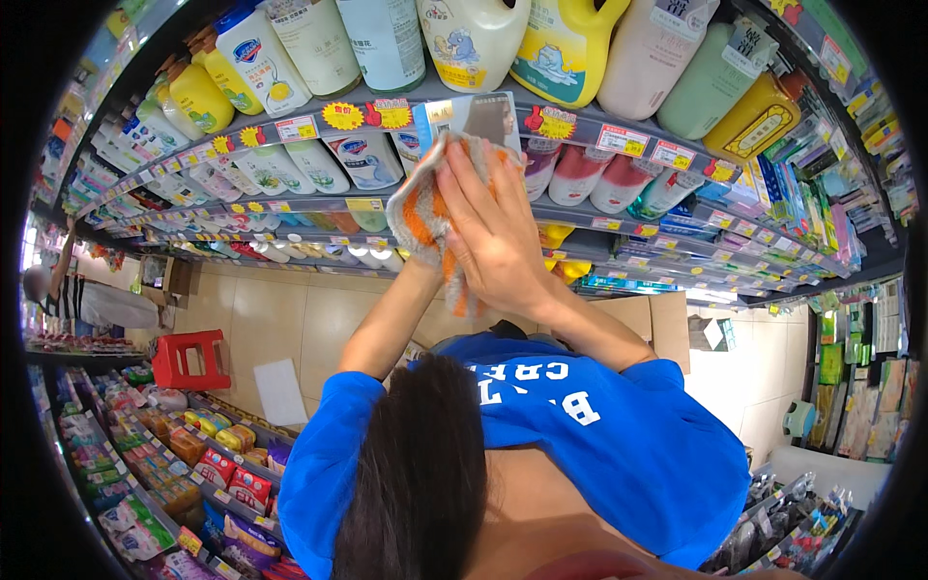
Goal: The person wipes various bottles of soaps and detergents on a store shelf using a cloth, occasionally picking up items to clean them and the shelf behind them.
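A grey and orange striped cloth [416, 208] drapes over the front of a box [491, 114] with a picture of a long-haired person on it. My right hand [493, 227] presses the cloth against the box, its fingers stretched together over the fabric. Below the cloth shows only the wrist end of my left hand [425, 269]; its fingers are hidden behind cloth and box. The box is held up in front of the shelf, apparently by that left hand. Above it stand a white jug-shaped bottle [469, 43] and a yellow bottle with a handle [565, 53].
Shelves of bottles [309, 164] with price tags curve around in front. A red stool [191, 360] and a white sheet [280, 391] are on the tiled floor at left. Cardboard boxes [667, 324] stand at right. Packaged goods [232, 483] fill the lower left shelf. Another person [106, 302] is at far left.
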The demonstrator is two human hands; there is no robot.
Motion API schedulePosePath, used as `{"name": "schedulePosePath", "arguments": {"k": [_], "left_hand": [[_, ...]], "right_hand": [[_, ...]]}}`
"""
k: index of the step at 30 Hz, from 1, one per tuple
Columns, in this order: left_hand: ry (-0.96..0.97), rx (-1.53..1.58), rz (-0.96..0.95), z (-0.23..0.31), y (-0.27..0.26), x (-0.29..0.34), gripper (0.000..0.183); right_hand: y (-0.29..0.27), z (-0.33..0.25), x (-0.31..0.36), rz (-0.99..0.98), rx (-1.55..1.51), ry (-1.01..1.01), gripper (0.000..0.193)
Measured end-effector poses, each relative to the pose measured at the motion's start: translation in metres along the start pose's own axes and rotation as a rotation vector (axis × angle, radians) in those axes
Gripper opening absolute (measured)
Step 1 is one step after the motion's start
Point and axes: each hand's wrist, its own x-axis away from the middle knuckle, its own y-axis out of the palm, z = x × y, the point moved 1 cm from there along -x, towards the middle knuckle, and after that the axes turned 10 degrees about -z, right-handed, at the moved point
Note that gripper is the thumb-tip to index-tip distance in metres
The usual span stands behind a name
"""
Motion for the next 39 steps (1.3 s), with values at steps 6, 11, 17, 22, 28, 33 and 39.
{"name": "schedulePosePath", "arguments": {"k": [6, 11, 17, 22, 28, 33, 39], "left_hand": [[-0.125, -0.163, -0.058, 0.005, 0.022, 0.016, 0.099], [-0.135, -0.657, -0.056, 0.048, 0.044, -0.004, 0.067], [0.373, -0.875, -0.008, 0.062, 0.067, -0.031, 0.052], [0.64, -0.614, -0.059, 0.116, 0.112, -0.099, 0.055], [0.599, -0.838, -0.105, 0.207, 0.213, -0.306, 0.068], [0.14, -0.694, -0.113, 0.18, 0.227, -0.396, 0.049], [-0.213, -0.521, -0.22, 0.139, 0.219, -0.424, 0.024]], "right_hand": [[-0.023, 0.048, -0.017, 0.206, -0.172, 0.296, 0.04], [-0.03, 0.083, -0.009, 0.629, -1.281, 0.501, 0.036], [-0.022, 0.042, 0.007, 0.489, -0.97, 0.124, 0.057], [-0.05, 0.035, 0.022, 0.467, -0.568, 0.108, 0.041], [-0.082, 0.049, 0.049, 0.531, -0.62, 0.228, 0.025], [-0.092, 0.054, 0.082, 0.632, -0.582, 0.296, 0.028], [-0.093, 0.059, 0.101, 0.662, -0.627, 0.373, 0.027]]}}
